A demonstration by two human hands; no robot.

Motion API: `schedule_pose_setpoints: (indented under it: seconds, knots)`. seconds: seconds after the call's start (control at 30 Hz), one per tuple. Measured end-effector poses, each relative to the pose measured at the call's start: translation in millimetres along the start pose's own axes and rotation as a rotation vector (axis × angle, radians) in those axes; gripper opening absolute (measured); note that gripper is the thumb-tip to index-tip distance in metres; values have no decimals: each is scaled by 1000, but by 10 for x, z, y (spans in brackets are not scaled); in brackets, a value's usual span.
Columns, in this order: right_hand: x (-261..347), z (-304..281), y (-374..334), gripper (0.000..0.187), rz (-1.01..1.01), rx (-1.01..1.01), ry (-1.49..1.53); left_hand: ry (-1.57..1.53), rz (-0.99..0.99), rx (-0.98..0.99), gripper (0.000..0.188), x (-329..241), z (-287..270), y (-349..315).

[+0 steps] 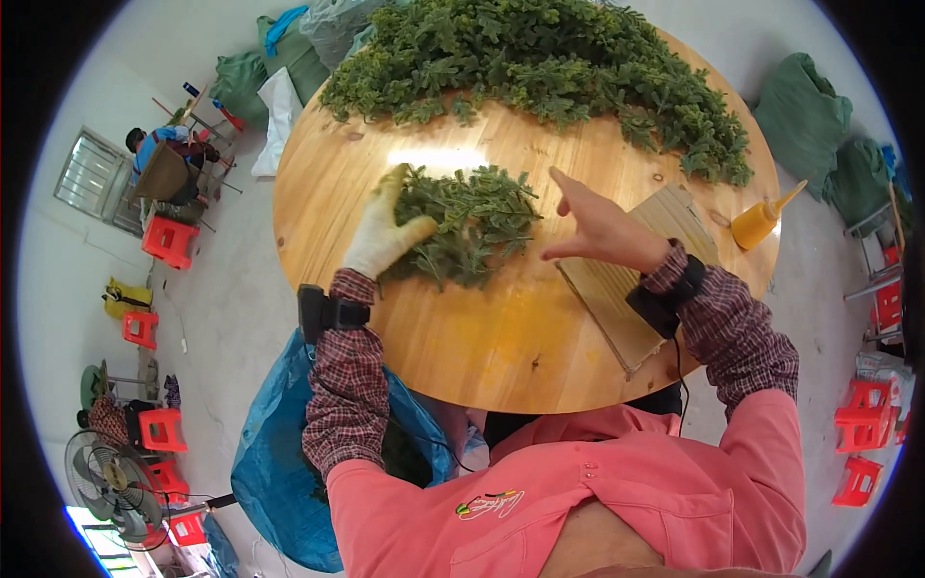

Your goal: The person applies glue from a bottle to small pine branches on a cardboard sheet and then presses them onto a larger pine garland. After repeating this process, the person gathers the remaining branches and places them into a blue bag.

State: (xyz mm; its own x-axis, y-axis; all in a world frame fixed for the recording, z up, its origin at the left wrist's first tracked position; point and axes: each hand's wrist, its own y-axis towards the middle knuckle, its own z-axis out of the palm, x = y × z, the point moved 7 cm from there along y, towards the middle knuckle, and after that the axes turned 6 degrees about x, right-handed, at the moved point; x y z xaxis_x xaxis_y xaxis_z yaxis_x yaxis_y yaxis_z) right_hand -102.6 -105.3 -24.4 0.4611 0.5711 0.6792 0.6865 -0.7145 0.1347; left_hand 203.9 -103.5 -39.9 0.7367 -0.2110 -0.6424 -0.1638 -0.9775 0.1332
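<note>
A small heap of green artificial-looking leafy sprigs [472, 222] lies in the middle of the round wooden table [332, 226]. My left hand [385, 229], in a whitish glove stained yellow, is at the heap's left edge. Its thumb is spread away from the fingers and rests against the sprigs, and it grips nothing that I can see. On the heap's other side my bare right hand [607, 226] hovers with thumb and fingers apart, empty. A much larger mass of the same sprigs [540, 67] covers the table's far side.
A flat piece of brown cardboard [617, 308] lies under my right forearm. Near the right rim stands a yellow squeeze bottle [756, 226]. An opened blue bag [275, 453] is beside me at lower left. Green sacks [800, 116], red stools [169, 241] and a fan [114, 482] stand around.
</note>
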Motion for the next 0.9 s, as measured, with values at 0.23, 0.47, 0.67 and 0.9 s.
schedule_pose_setpoints:
  seconds: [0.23,0.47,0.67,0.9]
  knots:
    - [-114,385,404,89,-214,-7,-48,325,33,137,114,-852,434,-36]
    - [-51,558,456,66,-12,266,-151,442,117,296,90,-1049,725,263]
    - [-74,195,165,54,24,212,132,299,222,143,62,-894,772,382]
    - [-185,-209,-542,47,318,205,289,133,138,15,42,-668,420,440]
